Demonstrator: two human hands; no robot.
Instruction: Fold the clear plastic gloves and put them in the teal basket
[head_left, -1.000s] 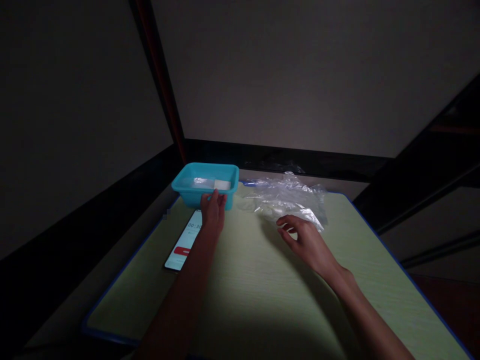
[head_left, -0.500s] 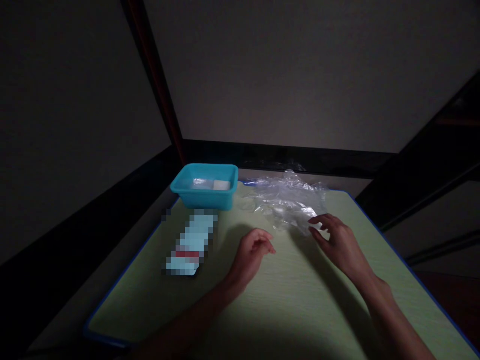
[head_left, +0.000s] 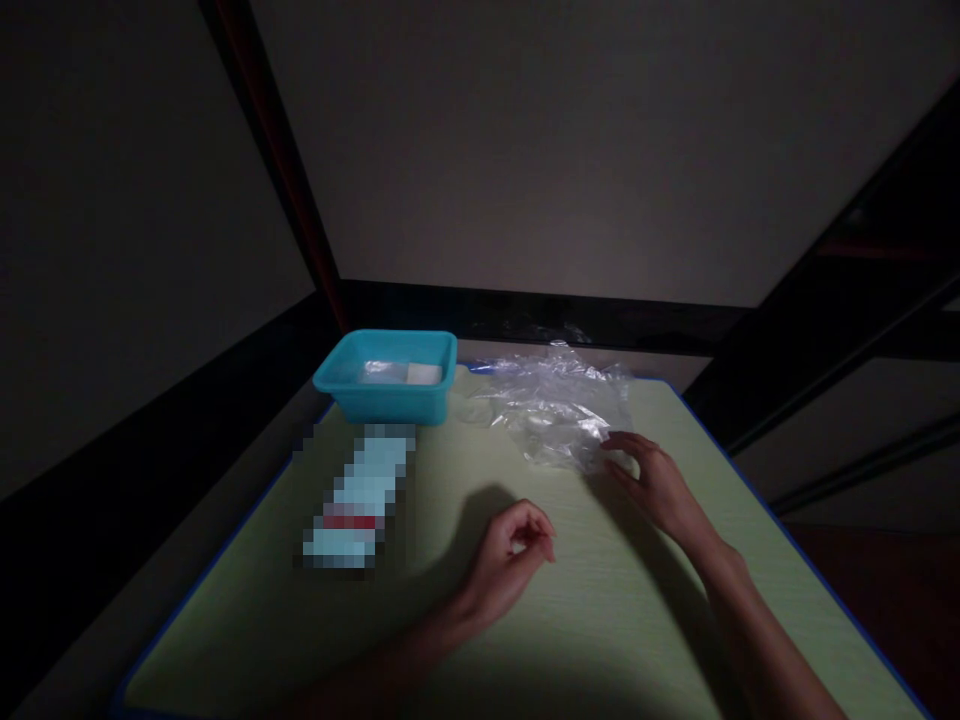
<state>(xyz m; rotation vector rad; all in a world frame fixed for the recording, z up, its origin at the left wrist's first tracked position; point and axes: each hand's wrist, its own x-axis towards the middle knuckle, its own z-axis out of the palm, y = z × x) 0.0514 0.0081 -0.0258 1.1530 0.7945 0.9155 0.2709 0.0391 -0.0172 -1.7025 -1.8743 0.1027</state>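
My left hand (head_left: 510,560) hovers above the middle of the table, apart from the plastic. Its fingers are curled round towards the thumb in a loop, and nothing shows in them. At the near right edge of a crumpled clear plastic bag (head_left: 559,405) is my right hand (head_left: 649,480). The thumb and fingers there are bent but spread, with a gap between them. Its fingertips overlap the bag in the view; I cannot tell whether they touch it. The bag lies loosely spread at the table's far side.
A turquoise plastic basin (head_left: 394,405) stands at the far left, with a white piece (head_left: 424,374) and something clear inside. In front of it lies a blurred-out, phone-like light blue object (head_left: 367,485). The pale green table (head_left: 600,640) has a blue edge. A wall (head_left: 525,150) rises behind.
The view has shifted, so the table things appear further left. My left hand has come nearer to me and its fingers have curled into a loop. My right hand stays by the bag's edge.
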